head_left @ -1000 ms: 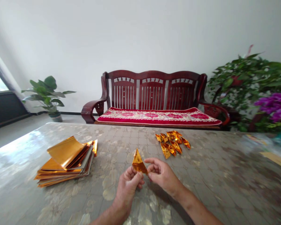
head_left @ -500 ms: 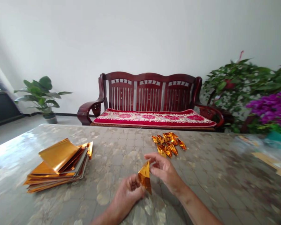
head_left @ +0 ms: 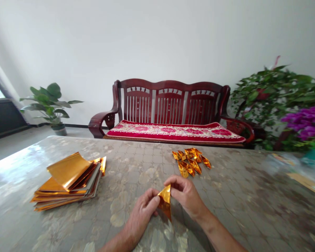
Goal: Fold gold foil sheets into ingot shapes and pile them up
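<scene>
Between my hands, just above the table, is a folded piece of gold foil paper (head_left: 165, 202) with a pointed lower end. My left hand (head_left: 144, 209) pinches its left edge between thumb and fingers. At its upper right corner, my right hand (head_left: 186, 194) has thumb and forefinger closed on the foil. Beyond my right hand lies a small group of folded gold foil pieces (head_left: 190, 161), shaped like little boats. Over to the left sits an uneven stack of gold foil sheets (head_left: 68, 180), its top sheet skewed and curling.
The table (head_left: 126, 164) has a patterned, glossy cover. Clear plastic bags and brown card (head_left: 301, 181) lie at its right edge. Behind stands a dark red wooden bench (head_left: 170, 108) with a red floral cushion (head_left: 173, 132). Potted plants (head_left: 51, 105) flank the bench.
My left hand has shifted its grip up along the foil's left edge. My right thumb and forefinger have closed on the top corner. The view has swung slightly left.
</scene>
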